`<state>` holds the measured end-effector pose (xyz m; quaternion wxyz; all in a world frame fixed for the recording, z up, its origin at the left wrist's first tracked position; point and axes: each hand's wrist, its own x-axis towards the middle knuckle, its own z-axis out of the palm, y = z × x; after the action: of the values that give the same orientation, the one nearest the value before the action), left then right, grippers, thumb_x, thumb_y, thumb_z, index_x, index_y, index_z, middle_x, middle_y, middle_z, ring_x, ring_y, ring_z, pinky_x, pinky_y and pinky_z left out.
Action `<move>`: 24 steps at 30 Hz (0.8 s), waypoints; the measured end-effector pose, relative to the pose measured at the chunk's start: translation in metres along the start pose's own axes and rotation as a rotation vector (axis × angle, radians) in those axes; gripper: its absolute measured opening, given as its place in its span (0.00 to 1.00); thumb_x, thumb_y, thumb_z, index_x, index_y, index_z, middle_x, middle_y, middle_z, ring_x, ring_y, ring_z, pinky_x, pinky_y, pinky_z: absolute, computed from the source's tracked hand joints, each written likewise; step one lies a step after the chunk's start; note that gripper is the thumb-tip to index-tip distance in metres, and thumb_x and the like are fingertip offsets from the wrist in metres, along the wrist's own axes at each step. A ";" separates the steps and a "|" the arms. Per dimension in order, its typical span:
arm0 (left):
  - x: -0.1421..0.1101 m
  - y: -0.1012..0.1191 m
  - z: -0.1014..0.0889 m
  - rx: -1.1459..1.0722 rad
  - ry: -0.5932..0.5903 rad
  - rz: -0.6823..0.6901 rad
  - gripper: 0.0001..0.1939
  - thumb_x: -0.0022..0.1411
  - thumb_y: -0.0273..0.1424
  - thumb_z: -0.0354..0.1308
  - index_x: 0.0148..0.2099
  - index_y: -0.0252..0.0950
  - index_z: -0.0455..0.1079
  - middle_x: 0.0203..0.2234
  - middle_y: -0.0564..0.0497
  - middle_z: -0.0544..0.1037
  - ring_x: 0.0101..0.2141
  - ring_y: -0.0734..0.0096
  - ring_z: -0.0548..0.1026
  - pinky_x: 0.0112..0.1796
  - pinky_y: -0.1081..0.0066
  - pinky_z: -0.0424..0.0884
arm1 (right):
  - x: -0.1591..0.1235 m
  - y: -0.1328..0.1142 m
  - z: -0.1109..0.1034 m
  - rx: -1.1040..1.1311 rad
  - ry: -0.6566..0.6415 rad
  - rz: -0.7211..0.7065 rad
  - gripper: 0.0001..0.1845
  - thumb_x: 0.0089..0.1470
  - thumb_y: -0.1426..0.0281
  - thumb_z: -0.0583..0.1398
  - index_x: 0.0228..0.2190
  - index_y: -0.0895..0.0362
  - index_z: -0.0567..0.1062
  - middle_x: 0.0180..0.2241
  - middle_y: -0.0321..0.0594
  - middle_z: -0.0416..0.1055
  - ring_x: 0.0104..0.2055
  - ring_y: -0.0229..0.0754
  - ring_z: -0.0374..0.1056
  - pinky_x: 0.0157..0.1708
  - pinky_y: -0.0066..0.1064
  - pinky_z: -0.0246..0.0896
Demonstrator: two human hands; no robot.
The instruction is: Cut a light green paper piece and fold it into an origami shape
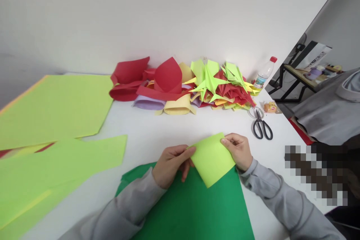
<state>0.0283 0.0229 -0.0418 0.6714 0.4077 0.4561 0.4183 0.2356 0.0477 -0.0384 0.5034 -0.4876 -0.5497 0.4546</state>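
Observation:
A square of lime-green paper point(213, 161) is stretched between both hands, tilted above a dark green sheet point(197, 210). My left hand point(173, 165) pinches its upper left corner between thumb and fingers. At the upper right corner, my right hand point(238, 150) is closed on the paper with the thumb in front. The paper's lower corner points down toward the green sheet. Black-handled scissors point(261, 125) lie on the white table to the right of my right hand.
Large lime-green sheets point(62, 108) cover the table's left side. Folded red paper shapes point(168, 75) and pointed green paper pieces point(209, 78) are heaped against the wall. A red-capped bottle point(264, 73) and a small wrapped snack point(270, 107) stand at the right. A person in grey point(332, 108) is nearby.

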 end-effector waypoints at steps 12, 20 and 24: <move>-0.001 -0.001 0.003 -0.017 0.003 -0.030 0.27 0.44 0.55 0.61 0.19 0.35 0.64 0.07 0.56 0.66 0.08 0.74 0.64 0.09 0.75 0.60 | -0.005 0.000 0.004 0.008 0.024 -0.015 0.14 0.43 0.59 0.66 0.21 0.58 0.77 0.18 0.35 0.70 0.19 0.33 0.59 0.20 0.25 0.55; 0.000 -0.002 0.003 0.118 -0.035 -0.048 0.27 0.44 0.54 0.62 0.16 0.33 0.66 0.06 0.54 0.66 0.08 0.77 0.63 0.10 0.78 0.58 | -0.006 -0.001 0.006 0.026 0.054 -0.024 0.12 0.43 0.61 0.66 0.21 0.58 0.77 0.19 0.36 0.71 0.20 0.34 0.61 0.20 0.25 0.57; -0.003 0.002 0.005 0.172 -0.078 -0.055 0.28 0.44 0.55 0.61 0.17 0.33 0.67 0.05 0.54 0.66 0.08 0.77 0.62 0.10 0.78 0.58 | -0.006 -0.002 0.006 0.020 0.087 -0.024 0.12 0.43 0.62 0.66 0.21 0.58 0.76 0.18 0.35 0.71 0.19 0.33 0.59 0.19 0.25 0.56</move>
<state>0.0316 0.0196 -0.0376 0.6624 0.4673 0.4748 0.3427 0.2298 0.0411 -0.0373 0.5372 -0.4949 -0.5286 0.4324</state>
